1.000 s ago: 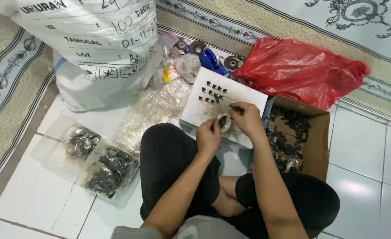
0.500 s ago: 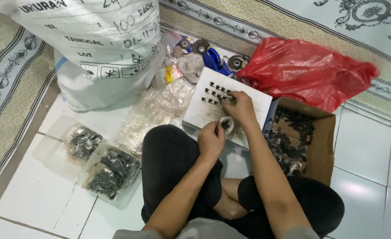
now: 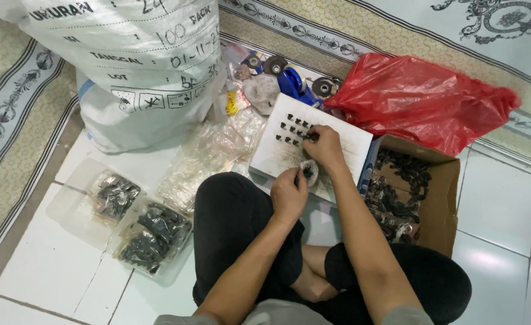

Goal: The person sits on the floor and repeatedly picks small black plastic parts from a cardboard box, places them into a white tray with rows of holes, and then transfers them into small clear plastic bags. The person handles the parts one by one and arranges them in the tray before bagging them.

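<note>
I sit cross-legged on a tiled floor. A white flat box (image 3: 349, 141) lies in front of my knees with several small black parts (image 3: 292, 129) laid out in rows on it. My right hand (image 3: 324, 146) rests on the box, fingertips pinching one of the black parts at the right end of a row. My left hand (image 3: 288, 192) sits at the box's near edge and holds a small clear plastic bag (image 3: 309, 173) with a few dark parts inside.
A cardboard box (image 3: 437, 198) full of black parts stands at the right, a red plastic bag (image 3: 422, 99) behind it. A big white sack (image 3: 133, 66) is at the back left. Clear bags (image 3: 208, 156) and trays of dark parts (image 3: 148, 235) lie to the left.
My right hand has moved from near the small bag up onto the rows of black parts. The left hand stays at the box's edge with the bag.
</note>
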